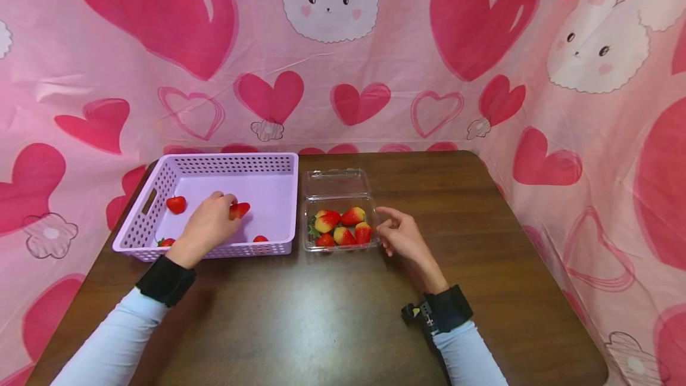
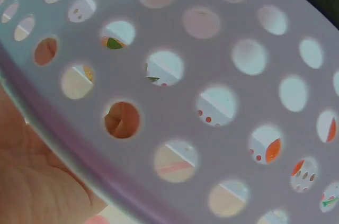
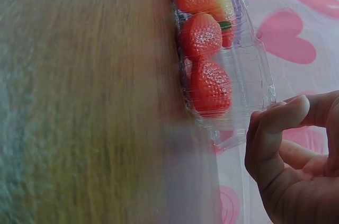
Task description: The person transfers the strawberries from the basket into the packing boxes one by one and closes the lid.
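Note:
My left hand reaches into the lilac perforated basket and pinches a red strawberry close over its floor. Through the basket wall in the left wrist view, parts of the fingers show in the holes; most of the grip is hidden. Right of the basket stands a clear plastic clamshell box, its lid folded back. Several red and yellow strawberries lie in it. Thumb and index finger of my right hand pinch the box's right rim; the right wrist view shows the fingertips at its corner.
Inside the basket lie another strawberry at the left, one at the front left and one at the front right. A brown wooden table bears everything. Behind it hangs a pink heart-patterned cloth.

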Available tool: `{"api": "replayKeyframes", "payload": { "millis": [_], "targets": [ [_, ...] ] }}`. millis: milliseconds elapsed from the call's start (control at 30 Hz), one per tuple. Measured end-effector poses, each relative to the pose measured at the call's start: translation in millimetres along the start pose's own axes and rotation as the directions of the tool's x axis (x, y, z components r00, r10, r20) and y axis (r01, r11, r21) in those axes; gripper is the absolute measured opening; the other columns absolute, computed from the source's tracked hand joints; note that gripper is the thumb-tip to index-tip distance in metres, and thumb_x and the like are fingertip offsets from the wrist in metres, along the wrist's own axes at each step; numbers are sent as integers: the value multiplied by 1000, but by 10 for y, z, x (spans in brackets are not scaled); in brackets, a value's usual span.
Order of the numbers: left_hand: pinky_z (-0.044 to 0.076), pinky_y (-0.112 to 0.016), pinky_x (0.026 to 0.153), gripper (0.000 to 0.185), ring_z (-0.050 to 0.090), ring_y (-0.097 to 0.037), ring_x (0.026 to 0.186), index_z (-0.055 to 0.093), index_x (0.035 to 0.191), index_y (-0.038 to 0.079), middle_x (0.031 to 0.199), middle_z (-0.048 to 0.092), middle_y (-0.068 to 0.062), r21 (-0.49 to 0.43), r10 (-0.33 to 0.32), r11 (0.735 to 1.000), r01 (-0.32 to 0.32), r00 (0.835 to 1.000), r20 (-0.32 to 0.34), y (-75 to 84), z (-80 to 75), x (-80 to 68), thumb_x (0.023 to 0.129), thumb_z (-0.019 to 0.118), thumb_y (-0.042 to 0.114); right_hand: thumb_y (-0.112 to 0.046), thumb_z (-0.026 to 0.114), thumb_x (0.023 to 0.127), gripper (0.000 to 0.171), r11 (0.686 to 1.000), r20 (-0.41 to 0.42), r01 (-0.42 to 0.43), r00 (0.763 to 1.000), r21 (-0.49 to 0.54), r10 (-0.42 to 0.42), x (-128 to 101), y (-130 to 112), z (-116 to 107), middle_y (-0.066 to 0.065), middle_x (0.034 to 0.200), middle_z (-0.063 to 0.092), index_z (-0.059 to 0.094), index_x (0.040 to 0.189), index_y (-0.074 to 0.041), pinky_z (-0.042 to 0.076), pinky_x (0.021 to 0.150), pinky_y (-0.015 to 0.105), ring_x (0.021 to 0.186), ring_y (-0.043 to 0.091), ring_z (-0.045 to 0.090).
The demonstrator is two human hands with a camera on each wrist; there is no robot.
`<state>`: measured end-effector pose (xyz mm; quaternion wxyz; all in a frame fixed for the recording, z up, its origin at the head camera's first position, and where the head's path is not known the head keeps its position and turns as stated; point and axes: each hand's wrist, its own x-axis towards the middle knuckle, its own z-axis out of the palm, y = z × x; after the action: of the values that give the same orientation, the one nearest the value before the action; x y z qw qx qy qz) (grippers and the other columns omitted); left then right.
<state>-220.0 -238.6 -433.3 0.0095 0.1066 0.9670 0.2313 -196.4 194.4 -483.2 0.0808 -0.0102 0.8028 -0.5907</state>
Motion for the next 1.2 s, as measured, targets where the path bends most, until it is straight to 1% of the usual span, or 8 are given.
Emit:
{"api": "replayKeyframes", "payload": {
  "millis": [200, 300, 533, 800, 900, 1000, 1133, 1200],
  "targets": [
    [54, -56, 86, 51, 60, -39, 90, 63, 128, -14, 104, 61, -27, 22, 18, 1000, -18, 999, -41, 71, 4, 26, 90, 78, 16, -5, 61, 101, 46, 1000, 15, 9, 1000, 1, -10, -10, 12, -6, 12, 71, 60, 56, 147, -3, 52, 51, 29, 49, 21, 52],
    [54, -56, 85, 48, 60, -40, 89, 64, 127, -14, 103, 61, -27, 35, 24, 999, -22, 998, -52, 98, 9, 42, 90, 77, 14, -5, 61, 101, 46, 1000, 16, 4, 1000, 3, -4, -12, 8, -4, 12, 71, 59, 57, 147, -4, 52, 51, 29, 50, 21, 52],
    [53, -58, 90, 45, 59, -41, 95, 64, 127, -13, 109, 61, -29, 1, 20, 1000, -20, 997, -68, 159, 18, 94, 90, 75, 11, -5, 61, 102, 46, 1000, 16, 7, 1000, 2, -7, -16, -22, -10, 12, 72, 59, 56, 147, -3, 51, 51, 28, 50, 21, 52],
    [52, -59, 90, 41, 59, -43, 93, 65, 123, -15, 108, 61, -30, 8, 53, 999, -52, 993, -104, 250, 41, 116, 89, 71, 8, -5, 61, 102, 47, 1000, 24, 1, 1000, 8, -1, -11, -14, -12, 12, 72, 59, 55, 148, -3, 51, 50, 28, 50, 20, 51],
    [52, -58, 87, 39, 59, -43, 91, 66, 121, -15, 105, 61, -30, 11, 65, 998, -64, 991, -114, 272, 62, 122, 89, 72, 8, -4, 61, 102, 46, 1000, 25, 1, 1000, 9, -2, -13, -10, -13, 12, 71, 59, 56, 148, -3, 51, 50, 28, 50, 21, 51],
    [52, -57, 87, 39, 59, -42, 91, 67, 121, -14, 105, 61, -29, 6, 65, 998, -65, 991, -115, 288, 77, 128, 89, 73, 8, -4, 61, 101, 46, 1000, 21, -1, 1000, 10, 1, -12, -6, -11, 11, 71, 59, 57, 147, -4, 51, 51, 28, 50, 20, 52],
    [52, -58, 91, 43, 59, -43, 96, 66, 125, -13, 112, 61, -30, -15, 41, 999, -42, 994, -97, 308, 68, 123, 90, 73, 10, -4, 61, 101, 46, 1000, 20, 1, 1000, 14, -1, -11, -4, -7, 10, 71, 59, 56, 147, -3, 51, 50, 28, 50, 20, 51],
    [52, -59, 92, 44, 59, -43, 97, 65, 126, -13, 113, 61, -31, -18, 39, 999, -41, 995, -93, 319, 64, 121, 90, 73, 10, -3, 60, 101, 47, 1000, 31, -3, 1000, 17, 2, -16, -36, -10, 11, 70, 59, 55, 148, -1, 51, 50, 29, 50, 21, 51]
  ]
}}
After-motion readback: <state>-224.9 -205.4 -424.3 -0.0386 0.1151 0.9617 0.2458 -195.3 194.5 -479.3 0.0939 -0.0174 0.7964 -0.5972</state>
